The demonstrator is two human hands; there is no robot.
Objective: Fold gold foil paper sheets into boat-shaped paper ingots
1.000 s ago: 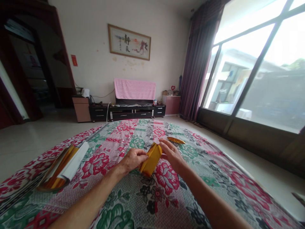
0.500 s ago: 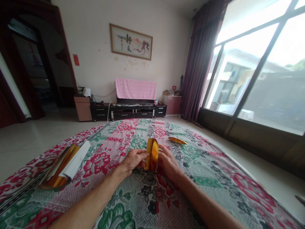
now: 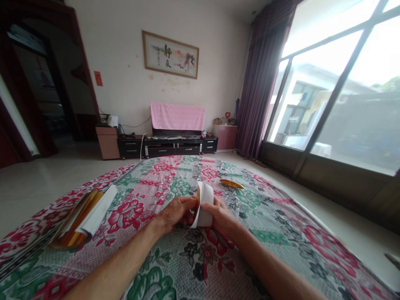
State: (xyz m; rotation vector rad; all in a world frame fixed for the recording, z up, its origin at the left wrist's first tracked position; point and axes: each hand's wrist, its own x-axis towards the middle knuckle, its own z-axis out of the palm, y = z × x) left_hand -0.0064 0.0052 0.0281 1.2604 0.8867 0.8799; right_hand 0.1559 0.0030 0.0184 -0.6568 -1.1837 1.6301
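A sheet of gold foil paper [image 3: 206, 208] with a white back is bent into a curve above the table. Its white side faces me, and a sliver of gold shows at the left edge. My left hand [image 3: 176, 211] pinches that left edge between thumb and fingers. On the other side, my right hand [image 3: 222, 217] grips the sheet, its thumb across the white face and its fingers partly hidden behind. A folded gold paper piece [image 3: 231, 183], pointed at both ends, lies beyond my right hand. To the left rests a bent stack of gold foil paper [image 3: 76, 227].
A floral tablecloth [image 3: 150, 250] in red, green and grey covers the round table. Past its far edge stands a low black TV cabinet [image 3: 173, 149] with a pink cloth [image 3: 178, 116] above it. A large window [image 3: 328, 100] is on the right.
The paper has turned, so its white back now faces me instead of the gold side. My right thumb has come round onto the near face. The folded piece and the stack lie as before.
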